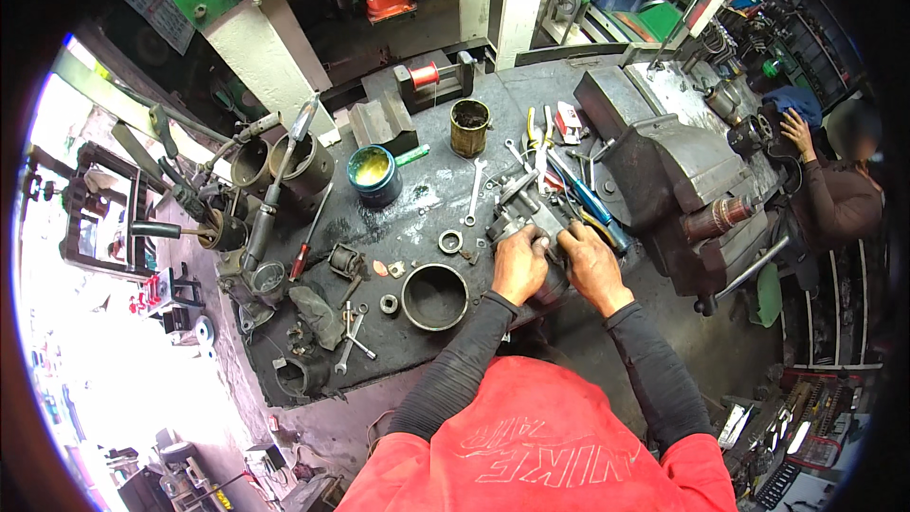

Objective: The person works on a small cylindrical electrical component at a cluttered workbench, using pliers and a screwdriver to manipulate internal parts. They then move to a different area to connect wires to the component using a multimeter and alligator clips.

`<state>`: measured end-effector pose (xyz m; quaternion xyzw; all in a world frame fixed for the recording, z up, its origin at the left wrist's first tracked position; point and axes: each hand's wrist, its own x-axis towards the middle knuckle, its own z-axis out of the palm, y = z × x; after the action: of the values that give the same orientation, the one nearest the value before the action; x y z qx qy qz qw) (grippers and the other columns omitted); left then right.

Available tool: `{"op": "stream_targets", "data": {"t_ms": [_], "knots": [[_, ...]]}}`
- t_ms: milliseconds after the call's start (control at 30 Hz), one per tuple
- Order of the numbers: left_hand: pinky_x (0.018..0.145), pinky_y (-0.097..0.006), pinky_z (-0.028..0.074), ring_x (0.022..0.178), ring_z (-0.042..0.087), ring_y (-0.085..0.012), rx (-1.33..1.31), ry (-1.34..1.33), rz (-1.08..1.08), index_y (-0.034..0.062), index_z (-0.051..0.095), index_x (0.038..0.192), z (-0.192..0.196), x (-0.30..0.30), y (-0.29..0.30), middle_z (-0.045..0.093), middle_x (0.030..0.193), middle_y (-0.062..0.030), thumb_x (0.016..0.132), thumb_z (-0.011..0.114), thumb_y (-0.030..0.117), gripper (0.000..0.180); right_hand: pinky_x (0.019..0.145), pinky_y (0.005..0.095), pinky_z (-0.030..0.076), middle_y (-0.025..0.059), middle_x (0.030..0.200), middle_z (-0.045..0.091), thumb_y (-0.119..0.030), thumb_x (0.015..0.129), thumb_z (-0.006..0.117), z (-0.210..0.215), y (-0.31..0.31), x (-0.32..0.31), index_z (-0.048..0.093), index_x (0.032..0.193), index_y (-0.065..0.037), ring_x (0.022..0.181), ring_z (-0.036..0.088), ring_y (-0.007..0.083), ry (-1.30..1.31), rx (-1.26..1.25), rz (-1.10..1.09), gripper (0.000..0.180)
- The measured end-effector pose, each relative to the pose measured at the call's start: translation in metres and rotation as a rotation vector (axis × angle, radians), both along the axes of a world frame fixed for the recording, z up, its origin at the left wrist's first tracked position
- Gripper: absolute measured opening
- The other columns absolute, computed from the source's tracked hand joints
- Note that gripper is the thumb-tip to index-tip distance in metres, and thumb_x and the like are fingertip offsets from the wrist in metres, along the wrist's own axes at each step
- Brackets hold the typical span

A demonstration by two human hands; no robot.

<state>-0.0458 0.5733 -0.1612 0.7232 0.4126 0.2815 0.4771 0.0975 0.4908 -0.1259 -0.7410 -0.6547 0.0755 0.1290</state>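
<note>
Left grip [520, 265] and right grip [594, 267] on metal part [547, 219], workbench [414, 237] beneath

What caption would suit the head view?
Bare left hand and right hand hold a grey metal part at a dark, tool-strewn workbench.

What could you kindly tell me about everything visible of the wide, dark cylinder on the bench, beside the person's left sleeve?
The cylinder is short and wide, its round mouth open upward, with a thin, paler rim around a dark grey inside. It looks like worn, grimy metal. It stands on the workbench, left of the left hand, and neither hand touches it. A small round metal piece lies close on its left. Whether it has a bottom is hard to tell.
</note>
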Motion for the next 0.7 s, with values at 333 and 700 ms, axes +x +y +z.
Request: {"op": "stream_targets", "data": {"t_ms": [333, 700], "knots": [[0.081, -0.048, 0.054, 0.092, 0.071, -0.0431, -0.015, 0.004, 0.029, -0.0024, 0.072, 0.103, -0.0058, 0.0044, 0.0045, 0.073, 0.094, -0.0263, 0.094, 0.066, 0.017, 0.022, 0.086, 0.0487, 0.054, 0.0209, 0.110, 0.060, -0.003, 0.087, 0.062, -0.0080, 0.0004, -0.0022, 0.060, 0.107, -0.003, 0.104, 0.063, 0.0410, 0.037, -0.029, -0.161, 0.020], [0.079, -0.047, 0.054, 0.087, 0.071, -0.0419, -0.009, -0.101, 0.064, -0.0034, 0.071, 0.097, -0.0065, 0.0053, 0.0009, 0.072, 0.089, -0.0252, 0.092, 0.067, 0.015, 0.019, 0.090, 0.0504, 0.052, 0.0237, 0.111, 0.061, -0.008, 0.088, 0.069, -0.0056, -0.0013, -0.0004, 0.063, 0.112, -0.001, 0.109, 0.063, 0.0443, 0.062, 0.224, -0.111, 0.026]]}}
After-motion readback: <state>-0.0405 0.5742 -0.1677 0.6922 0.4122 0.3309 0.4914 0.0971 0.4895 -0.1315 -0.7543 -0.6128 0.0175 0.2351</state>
